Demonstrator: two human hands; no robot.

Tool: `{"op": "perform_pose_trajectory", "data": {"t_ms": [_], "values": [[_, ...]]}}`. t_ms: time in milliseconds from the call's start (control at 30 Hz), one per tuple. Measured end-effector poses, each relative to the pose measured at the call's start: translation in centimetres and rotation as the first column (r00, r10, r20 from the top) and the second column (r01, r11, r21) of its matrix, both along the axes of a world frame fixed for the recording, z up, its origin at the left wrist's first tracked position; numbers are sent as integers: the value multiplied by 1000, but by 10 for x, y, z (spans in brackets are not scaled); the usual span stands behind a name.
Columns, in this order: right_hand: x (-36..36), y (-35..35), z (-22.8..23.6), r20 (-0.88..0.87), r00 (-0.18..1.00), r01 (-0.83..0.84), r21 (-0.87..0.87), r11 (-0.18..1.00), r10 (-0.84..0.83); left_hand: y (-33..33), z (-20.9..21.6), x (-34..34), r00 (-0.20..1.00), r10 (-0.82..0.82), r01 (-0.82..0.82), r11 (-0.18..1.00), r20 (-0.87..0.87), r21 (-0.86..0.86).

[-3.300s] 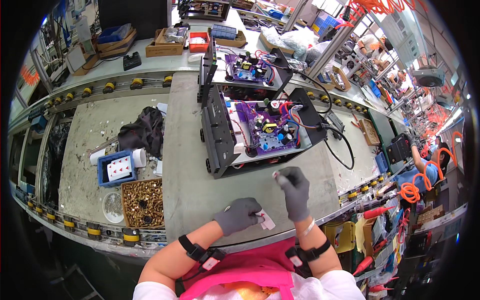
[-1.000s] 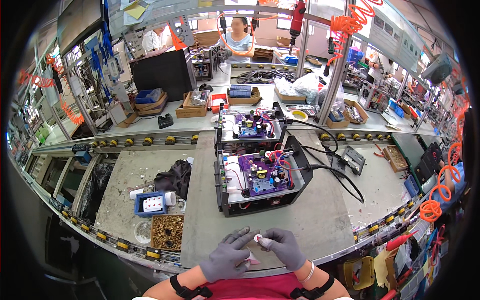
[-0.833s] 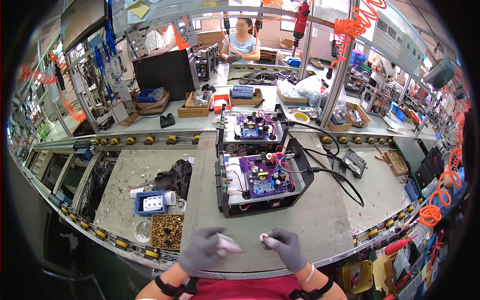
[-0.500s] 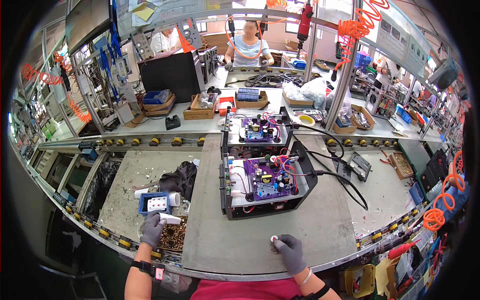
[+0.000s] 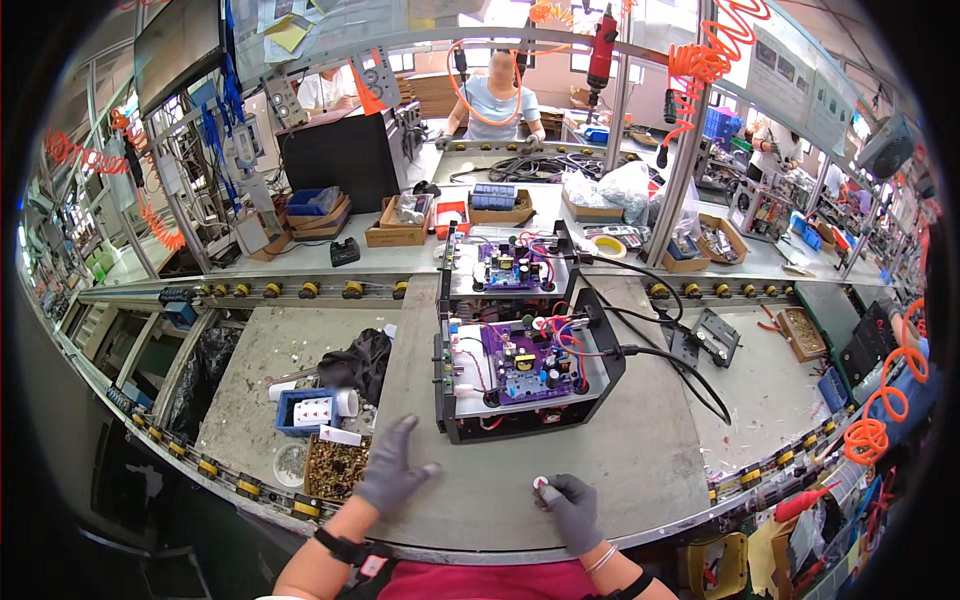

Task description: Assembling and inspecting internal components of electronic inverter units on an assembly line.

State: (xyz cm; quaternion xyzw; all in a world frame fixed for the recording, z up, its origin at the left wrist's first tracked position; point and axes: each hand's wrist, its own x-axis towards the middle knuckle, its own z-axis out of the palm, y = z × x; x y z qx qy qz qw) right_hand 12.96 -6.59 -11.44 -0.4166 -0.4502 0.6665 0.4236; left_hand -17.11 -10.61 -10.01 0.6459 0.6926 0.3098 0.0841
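My left hand [image 5: 393, 470], in a grey glove, is over the board with fingers spread and nothing in it. Pinched in the fingertips of my gloved right hand [image 5: 570, 512] is a small round white sticker [image 5: 541, 483] with a red mark. Beyond both hands stands an open black metal case [image 5: 530, 425] with a purple circuit board [image 5: 526, 366] inside. A white sticker sheet [image 5: 340, 435] lies on the box of brass-coloured small parts [image 5: 337, 465], left of my left hand.
A second open case [image 5: 510, 262] stands behind the first; black cables [image 5: 680, 365] run right from them. At left are a blue bin [image 5: 290, 412] with red-marked white sheets and a dark cloth [image 5: 360, 362]. A person [image 5: 492, 100] sits across the line.
My left hand has let go of the white sticker sheet at the parts box and moved right over the board, opening. My right hand keeps the sticker, shifted slightly left.
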Motion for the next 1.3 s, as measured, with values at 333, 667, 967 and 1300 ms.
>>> {"op": "perform_pose_trajectory", "data": {"t_ms": [333,667,967,1300], "values": [[-2,-3,-8,-87,995,44,62,997,-38,60,-31,54,943,181,-237,954,279,183],[0,-11,-3,-49,992,117,23,993,-116,60,-21,42,873,171,-202,979,457,18],[36,40,7,5,902,432,38,901,-433,-31,-19,14,668,129,-239,970,733,47],[-78,227,-11,-75,978,201,131,971,-192,-58,-23,11,836,245,-282,959,491,2]]}}
